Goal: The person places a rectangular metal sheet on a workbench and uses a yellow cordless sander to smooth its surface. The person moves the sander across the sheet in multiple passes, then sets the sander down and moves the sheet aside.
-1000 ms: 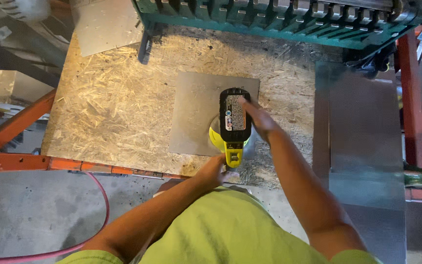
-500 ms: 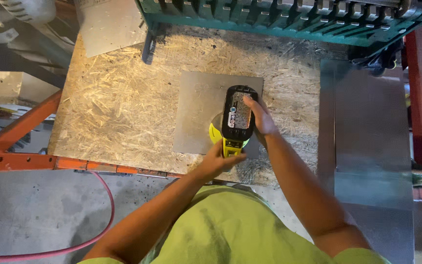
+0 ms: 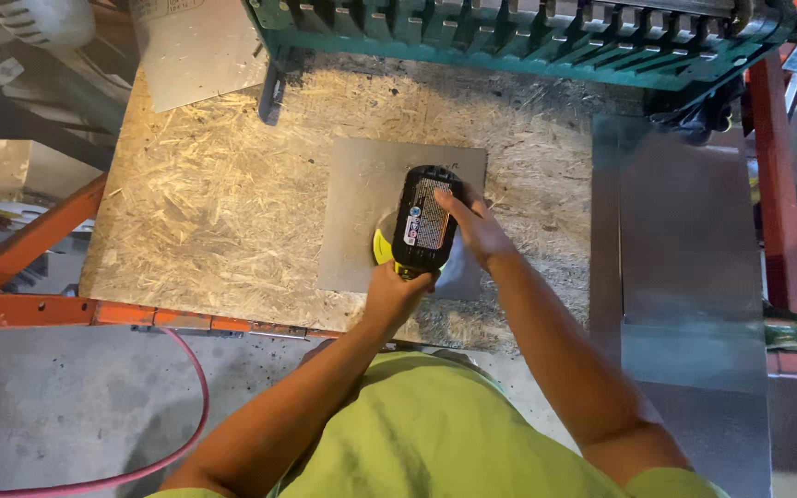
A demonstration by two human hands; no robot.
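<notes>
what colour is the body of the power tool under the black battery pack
Bright yellow-green, seen in the head view: the cordless power tool peeks out beneath its black battery pack.

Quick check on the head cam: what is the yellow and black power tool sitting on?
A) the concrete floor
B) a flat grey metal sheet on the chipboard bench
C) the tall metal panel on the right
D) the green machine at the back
B: the power tool, held by the left hand and right hand, is pressed down over the grey metal sheet that lies flat on the chipboard bench.
</notes>
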